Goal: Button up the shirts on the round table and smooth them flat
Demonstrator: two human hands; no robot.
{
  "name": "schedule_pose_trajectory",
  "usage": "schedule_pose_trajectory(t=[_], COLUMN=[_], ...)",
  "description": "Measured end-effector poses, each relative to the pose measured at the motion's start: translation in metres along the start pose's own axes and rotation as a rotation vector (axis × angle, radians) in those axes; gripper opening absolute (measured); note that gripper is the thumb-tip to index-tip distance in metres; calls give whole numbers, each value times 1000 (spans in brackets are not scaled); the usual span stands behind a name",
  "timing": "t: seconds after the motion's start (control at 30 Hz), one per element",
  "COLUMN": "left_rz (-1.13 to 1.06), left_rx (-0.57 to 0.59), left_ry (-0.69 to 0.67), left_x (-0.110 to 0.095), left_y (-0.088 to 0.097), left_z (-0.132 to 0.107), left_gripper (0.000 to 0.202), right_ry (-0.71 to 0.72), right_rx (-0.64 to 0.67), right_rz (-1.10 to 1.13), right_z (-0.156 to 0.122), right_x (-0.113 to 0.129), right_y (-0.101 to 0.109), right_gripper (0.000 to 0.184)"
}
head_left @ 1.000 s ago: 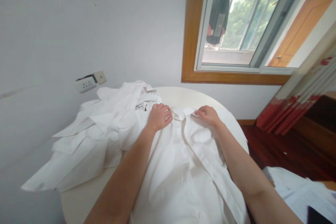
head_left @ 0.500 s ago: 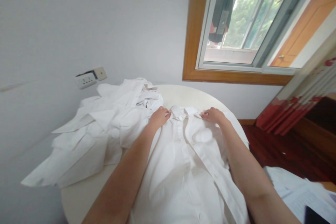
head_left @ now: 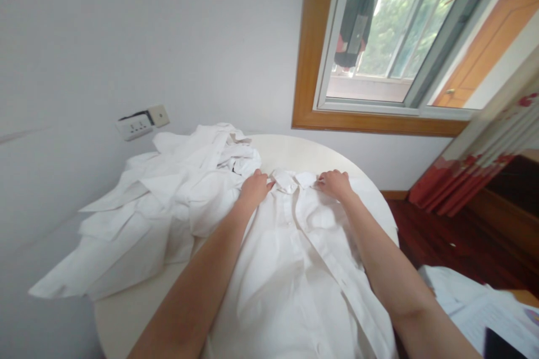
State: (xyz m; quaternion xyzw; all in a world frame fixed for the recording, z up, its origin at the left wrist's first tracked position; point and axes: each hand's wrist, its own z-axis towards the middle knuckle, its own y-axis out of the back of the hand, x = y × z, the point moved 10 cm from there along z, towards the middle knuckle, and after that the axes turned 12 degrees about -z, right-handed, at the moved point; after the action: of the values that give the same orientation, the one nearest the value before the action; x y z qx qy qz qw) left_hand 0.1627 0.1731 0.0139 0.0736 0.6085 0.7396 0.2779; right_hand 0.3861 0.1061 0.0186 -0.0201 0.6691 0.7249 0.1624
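A white button-up shirt (head_left: 286,269) lies spread front side up, its collar at the far end and its lower part running toward me. My left hand (head_left: 256,186) pinches the shirt at the shoulder left of the collar. On the collar's other side, my right hand (head_left: 334,184) grips the opposite shoulder with fingers closed. The front placket hangs partly apart down the middle. Beside my left forearm, a heap of white garments (head_left: 168,190) covers the table's left side.
The round cream table (head_left: 295,148) stands against a wall with a socket (head_left: 135,125). A wood-framed window (head_left: 374,120) is at the back right, with a red and cream curtain (head_left: 471,168) beside it. Papers (head_left: 484,314) lie at lower right.
My right hand has moved slightly left, closer to the collar, with the shirt's shoulder in its fingers. My left hand stays at its shoulder. The view has shifted a little.
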Motion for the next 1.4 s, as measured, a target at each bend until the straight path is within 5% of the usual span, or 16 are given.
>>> schedule_pose_trajectory(t=[0.1, 0.17, 0.37, 0.5, 0.6, 0.7, 0.97, 1.17, 1.4], left_rz=[73, 97, 37, -27, -14, 10, -80, -111, -124], left_rx=[-6, -62, -475, -663, -644, -490, -146, 70, 19], left_ry=[11, 0, -71, -37, -54, -78, -258, -132, 6], left_x=[-3, -7, -17, -12, -14, -15, -19, -6, 0], left_y=[10, 22, 79, 97, 85, 59, 4, -40, -37], left_z=[0, 0, -14, -24, -24, -16, 1, 2, 1], left_gripper=[31, 29, 25, 28, 32, 29, 30, 53, 62], right_ry=[-30, -23, -102, -178, -219, -242, -141, -130, 13], right_rx=[114, 74, -477, -691, -686, -602, -111, 207, 113], right_rz=[25, 19, 176, 287, 222, 131, 117, 161, 137], right_z=[1, 0, -9, -17, -18, -15, 1, 2, 11], right_x=[-5, -5, -14, -21, -16, -11, 7, 22, 30], right_y=[-11, -5, 52, 65, 58, 46, 4, -50, -52], right_gripper=[41, 40, 30, 32, 35, 44, 34, 63, 74])
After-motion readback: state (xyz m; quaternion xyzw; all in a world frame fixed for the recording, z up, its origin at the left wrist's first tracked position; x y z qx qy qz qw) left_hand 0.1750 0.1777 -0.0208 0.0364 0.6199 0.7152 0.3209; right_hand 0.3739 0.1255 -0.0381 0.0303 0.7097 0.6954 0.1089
